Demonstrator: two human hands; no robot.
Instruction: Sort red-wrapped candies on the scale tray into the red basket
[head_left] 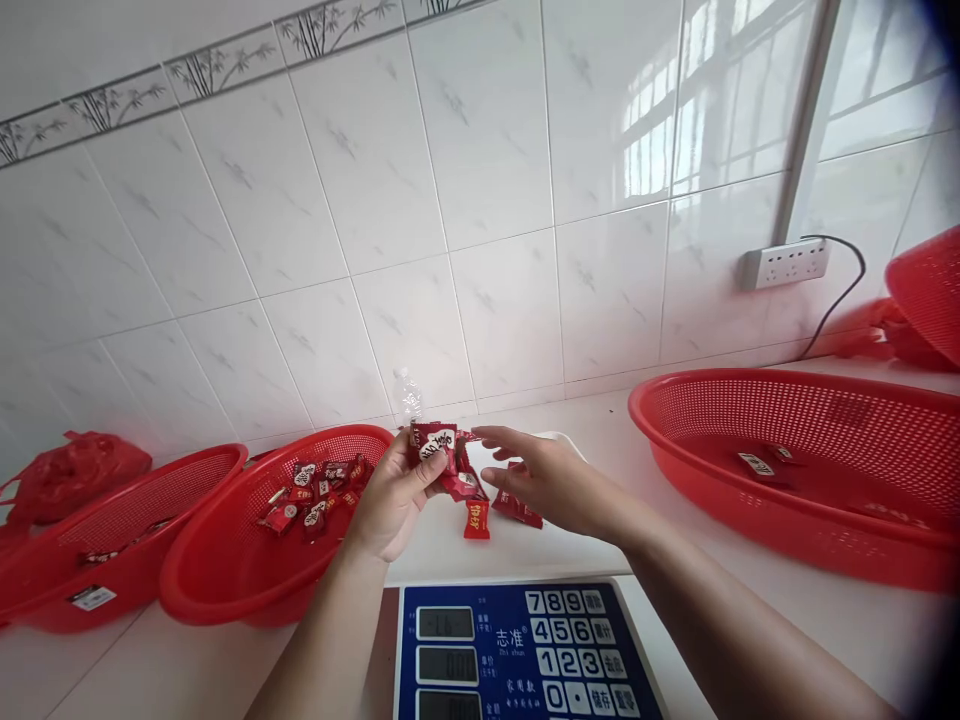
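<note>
Several red snack packets point(442, 452) with white and dark lettering are bunched in my left hand point(386, 505), its thumb pressed over them. To their right is my right hand point(559, 482), fingers apart and curved toward the bunch, with nothing seen between them; whether a fingertip touches a packet I cannot tell. Beneath both hands lies the white pan point(416, 562) of a weighing scale. On it are a small bright red packet point(476, 521) with yellow lettering and a darker red packet point(525, 512), partly covered by my right hand.
The scale's blue keypad panel point(517, 655) faces me. On the left, a red basket point(217, 585) holds several packets, beside another red basket point(45, 590). A large red basket point(795, 530) with packets stands right. A clear bottle point(407, 395) and a socket strip point(787, 265) are behind.
</note>
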